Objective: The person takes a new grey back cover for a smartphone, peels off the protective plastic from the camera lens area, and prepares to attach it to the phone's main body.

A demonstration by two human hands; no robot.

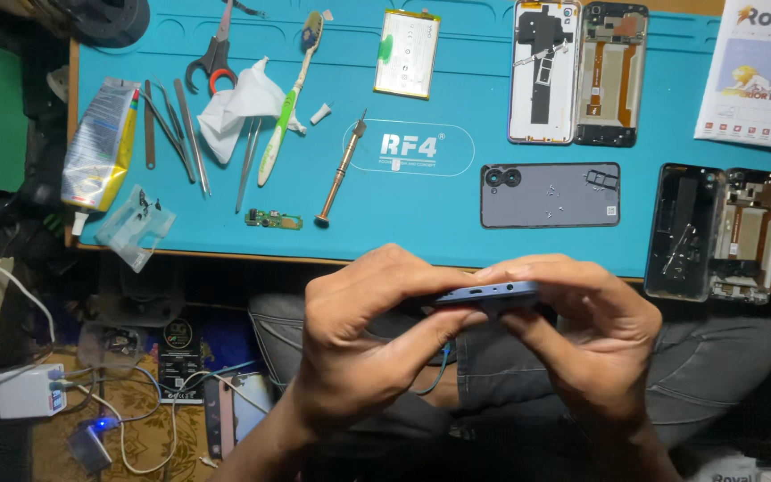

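Left hand [359, 344] and right hand [582, 335] both pinch slim blue-grey phone [485, 295], fingers closed on its edges, held edge-on over lap, below teal rubber work mat [421, 236]. Thin tool under phone, possibly pry pick. Grey back cover [550, 195] on mat.

I have a single view, from the camera on my head, looking almost straight down. It takes in the blue mat [457, 241] on the desk from its left edge to near its right edge, with the desk's near edge crossing mid-frame. Below that edge I see my lap and the floor at left. My left hand [359, 344] and right hand [582, 335] sit close under the lens, large in the lower centre.
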